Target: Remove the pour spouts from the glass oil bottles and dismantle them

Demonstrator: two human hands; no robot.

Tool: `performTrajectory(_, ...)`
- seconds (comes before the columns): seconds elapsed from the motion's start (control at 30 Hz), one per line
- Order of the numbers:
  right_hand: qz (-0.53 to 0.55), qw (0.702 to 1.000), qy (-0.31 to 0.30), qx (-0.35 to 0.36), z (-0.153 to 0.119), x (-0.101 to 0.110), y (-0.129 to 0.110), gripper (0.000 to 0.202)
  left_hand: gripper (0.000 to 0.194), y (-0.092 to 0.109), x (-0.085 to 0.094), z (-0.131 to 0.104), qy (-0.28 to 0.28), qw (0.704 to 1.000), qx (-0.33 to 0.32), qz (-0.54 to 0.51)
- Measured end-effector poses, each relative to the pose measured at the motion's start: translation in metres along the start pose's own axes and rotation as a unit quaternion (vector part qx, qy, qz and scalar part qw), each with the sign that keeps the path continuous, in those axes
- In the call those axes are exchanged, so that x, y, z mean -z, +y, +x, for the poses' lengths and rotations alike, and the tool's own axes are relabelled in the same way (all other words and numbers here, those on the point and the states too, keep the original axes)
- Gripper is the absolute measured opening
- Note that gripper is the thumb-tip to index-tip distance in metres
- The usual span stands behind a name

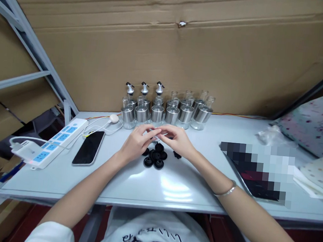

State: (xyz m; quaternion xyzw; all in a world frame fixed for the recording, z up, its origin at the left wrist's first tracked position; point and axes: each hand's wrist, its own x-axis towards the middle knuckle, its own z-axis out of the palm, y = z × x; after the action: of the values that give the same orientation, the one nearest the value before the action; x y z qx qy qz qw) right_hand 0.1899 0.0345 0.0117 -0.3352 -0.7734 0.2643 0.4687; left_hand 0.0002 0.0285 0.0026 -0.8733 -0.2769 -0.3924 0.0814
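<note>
My left hand (139, 142) and my right hand (176, 140) meet at the fingertips in the middle of the table. Both are closed in a pinch around something small that I cannot make out; only a pale bit shows below the fingers. Just under them lies a cluster of black round stoppers (155, 155), partly covered by my hands, with more small black parts (177, 154) beside my right hand. Behind stand two rows of glass bottles with metal sleeves (157, 114). Three at the back left carry pourer spouts (144, 88); the other bottles have bare necks.
On the left lie a black-screened phone (88, 148) and a white power strip (58, 142) with plugged-in cables. To the right are a partly blurred dark tablet-like object (254, 178), a crumpled plastic bag (274, 136) and patterned cloth (316, 123). A cardboard wall (167, 57) rises behind the bottles.
</note>
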Motion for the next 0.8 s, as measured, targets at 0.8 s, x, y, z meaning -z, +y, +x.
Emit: performTrajectory(0.8, -0.142, 0.978, 0.152, 0.012, -0.004, -0.005, -0.004, 0.017, 0.036, 0.011, -0.004, 0.000, 0.017, 0.999, 0.031, 0.013)
